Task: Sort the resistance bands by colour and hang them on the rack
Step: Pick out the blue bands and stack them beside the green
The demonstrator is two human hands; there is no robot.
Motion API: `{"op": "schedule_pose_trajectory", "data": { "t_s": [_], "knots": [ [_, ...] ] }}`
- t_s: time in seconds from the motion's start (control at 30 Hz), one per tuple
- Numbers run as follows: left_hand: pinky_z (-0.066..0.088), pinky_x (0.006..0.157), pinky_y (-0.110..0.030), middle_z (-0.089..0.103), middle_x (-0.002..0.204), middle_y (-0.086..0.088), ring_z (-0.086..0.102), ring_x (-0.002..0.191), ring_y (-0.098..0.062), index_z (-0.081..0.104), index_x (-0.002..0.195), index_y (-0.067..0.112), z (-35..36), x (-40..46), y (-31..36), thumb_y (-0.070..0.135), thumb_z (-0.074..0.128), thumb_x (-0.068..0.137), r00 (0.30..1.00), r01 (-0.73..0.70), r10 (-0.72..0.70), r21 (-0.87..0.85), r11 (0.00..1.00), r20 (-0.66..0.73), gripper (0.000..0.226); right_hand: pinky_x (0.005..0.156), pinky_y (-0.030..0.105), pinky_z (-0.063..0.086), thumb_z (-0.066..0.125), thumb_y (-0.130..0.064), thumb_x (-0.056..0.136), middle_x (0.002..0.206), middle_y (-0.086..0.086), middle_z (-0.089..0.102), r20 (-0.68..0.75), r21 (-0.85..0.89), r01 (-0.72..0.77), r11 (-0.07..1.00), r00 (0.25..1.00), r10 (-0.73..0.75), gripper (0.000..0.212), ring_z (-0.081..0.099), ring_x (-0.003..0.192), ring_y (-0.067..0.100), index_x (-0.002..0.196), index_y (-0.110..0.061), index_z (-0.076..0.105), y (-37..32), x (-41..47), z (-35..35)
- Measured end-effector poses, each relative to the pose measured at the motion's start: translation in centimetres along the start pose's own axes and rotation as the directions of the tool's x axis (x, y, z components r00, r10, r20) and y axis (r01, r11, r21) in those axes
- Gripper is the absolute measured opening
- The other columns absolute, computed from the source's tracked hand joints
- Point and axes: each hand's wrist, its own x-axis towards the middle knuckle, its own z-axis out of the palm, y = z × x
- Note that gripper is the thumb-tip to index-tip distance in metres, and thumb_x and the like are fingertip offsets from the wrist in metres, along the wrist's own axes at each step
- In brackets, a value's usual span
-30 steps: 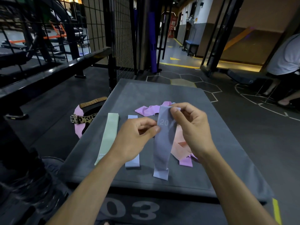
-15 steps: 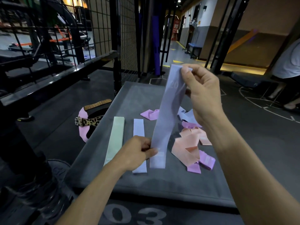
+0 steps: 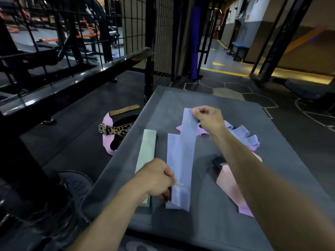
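Head view, gym floor. Grey counter [image 3: 272, 134] fills centre frame. Lilac band [image 3: 183, 160] stretched lengthwise at centre: right hand [image 3: 208, 118] pinches its far end, left hand [image 3: 155, 176] pinches the near end at lower centre. It lies over or just above a second lilac band [image 3: 171, 142], whose far corner shows at its left. Green band [image 3: 146, 149] lies flat just left of these. Unsorted heap [image 3: 239, 134] of lilac, purple and pink bands sits at right, partly behind the right forearm.

Handling, judged: bands look thin, light, limp; a pinch at each end should keep one flat, and a loose end would likely fold.

Unclear: whether the held band touches the counter; heap count; left fingertips blurred; no hanging rack identifiable.
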Motion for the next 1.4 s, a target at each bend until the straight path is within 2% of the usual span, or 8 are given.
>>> {"op": "schedule_pose_trajectory", "data": {
  "t_s": [0.27, 0.4, 0.57, 0.77, 1.03, 1.17, 1.3, 1.4],
  "knots": [
    [0.062, 0.076, -0.044, 0.071, 0.094, -0.01, 0.074, 0.083, -0.027, 0.057, 0.1, 0.012, 0.0, 2.6, 0.5, 0.017, 0.067, 0.092, 0.998, 0.064, -0.059, 0.403, 0.913, -0.025, 0.014, 0.056, 0.016, 0.041, 0.071, -0.013, 0.089, 0.068, -0.003, 0.063, 0.166, -0.189, -0.095, 0.977, 0.978, 0.128, 0.009, 0.05, 0.055, 0.004, 0.08, -0.016, 0.072, 7.5, 3.4, 4.9],
    [0.06, 0.076, -0.041, 0.066, 0.1, -0.005, 0.072, 0.084, -0.025, 0.049, 0.107, 0.017, -0.6, 2.7, 0.0, 0.017, 0.062, 0.095, 0.996, 0.094, -0.082, 0.428, 0.899, -0.045, 0.018, 0.062, 0.012, 0.042, 0.071, -0.012, 0.088, 0.087, 0.001, 0.07, 0.154, -0.2, -0.069, 0.977, 0.983, 0.101, 0.004, 0.056, 0.071, 0.01, 0.084, -0.014, 0.072, 9.7, 3.8, 6.5],
    [0.046, 0.071, -0.031, 0.057, 0.121, -0.008, 0.065, 0.103, -0.028, 0.053, 0.12, 0.012, 0.6, 2.6, 1.0, 0.019, 0.057, 0.099, 0.997, 0.08, -0.071, 0.475, 0.876, -0.037, 0.023, 0.061, 0.013, 0.04, 0.069, -0.013, 0.086, 0.078, 0.0, 0.065, 0.135, -0.293, -0.05, 0.955, 0.987, 0.093, 0.008, 0.054, 0.072, 0.011, 0.079, -0.017, 0.07, 11.3, 3.8, 7.6],
    [0.05, 0.076, -0.036, 0.057, 0.12, -0.011, 0.062, 0.103, -0.031, 0.054, 0.118, 0.011, 1.8, 2.7, 0.7, 0.016, 0.057, 0.098, 0.996, 0.092, -0.07, 0.525, 0.846, -0.062, 0.021, 0.07, 0.021, 0.043, 0.07, -0.015, 0.085, 0.076, -0.001, 0.066, 0.123, -0.356, -0.038, 0.934, 0.989, 0.087, 0.004, 0.057, 0.074, 0.011, 0.081, -0.016, 0.072, 11.2, 3.9, 7.8],
    [0.048, 0.096, -0.038, 0.051, 0.14, -0.017, 0.055, 0.124, -0.034, 0.042, 0.142, 0.008, 2.3, 3.0, 1.1, 0.012, 0.055, 0.101, 0.991, 0.12, -0.124, 0.68, 0.723, -0.043, 0.044, 0.07, 0.023, 0.045, 0.07, -0.014, 0.085, 0.084, 0.003, 0.072, 0.1, -0.404, -0.049, 0.913, 0.99, 0.097, 0.007, 0.059, 0.075, 0.015, 0.09, -0.01, 0.074, 11.0, 3.6, 7.8],
    [0.047, 0.092, -0.041, 0.052, 0.136, -0.018, 0.057, 0.121, -0.035, 0.036, 0.141, 0.008, 2.3, 2.9, 0.8, 0.012, 0.053, 0.1, 0.995, 0.094, -0.089, 0.712, 0.696, -0.044, 0.044, 0.066, 0.021, 0.045, 0.07, -0.015, 0.085, 0.086, 0.003, 0.075, 0.087, -0.403, -0.043, 0.914, 0.993, 0.085, 0.006, 0.06, 0.075, 0.014, 0.088, -0.011, 0.075, 11.0, 3.5, 7.9],
    [0.043, 0.075, -0.038, 0.062, 0.116, -0.011, 0.062, 0.104, -0.031, 0.04, 0.124, 0.013, 2.2, 3.2, 0.6, 0.035, 0.051, 0.102, 0.992, 0.078, 0.012, 0.674, 0.735, -0.128, 0.033, 0.059, 0.014, 0.041, 0.069, -0.018, 0.086, 0.086, 0.0, 0.074, 0.088, -0.403, -0.035, 0.915, 0.993, 0.077, 0.01, 0.061, 0.078, 0.013, 0.089, -0.011, 0.075, 10.9, 3.5, 7.8],
    [0.04, 0.073, -0.036, 0.064, 0.112, -0.007, 0.062, 0.1, -0.029, 0.037, 0.118, 0.016, 2.6, 3.5, 0.5, 0.061, 0.05, 0.095, 0.988, 0.088, 0.026, 0.702, 0.707, -0.15, 0.052, 0.067, 0.023, 0.045, 0.066, -0.036, 0.089, 0.089, -0.006, 0.07, 0.117, -0.445, 0.024, 0.895, 0.993, 0.031, 0.022, 0.062, 0.083, 0.014, 0.091, -0.015, 0.072, 10.8, 3.3, 7.8]
  ]
}}
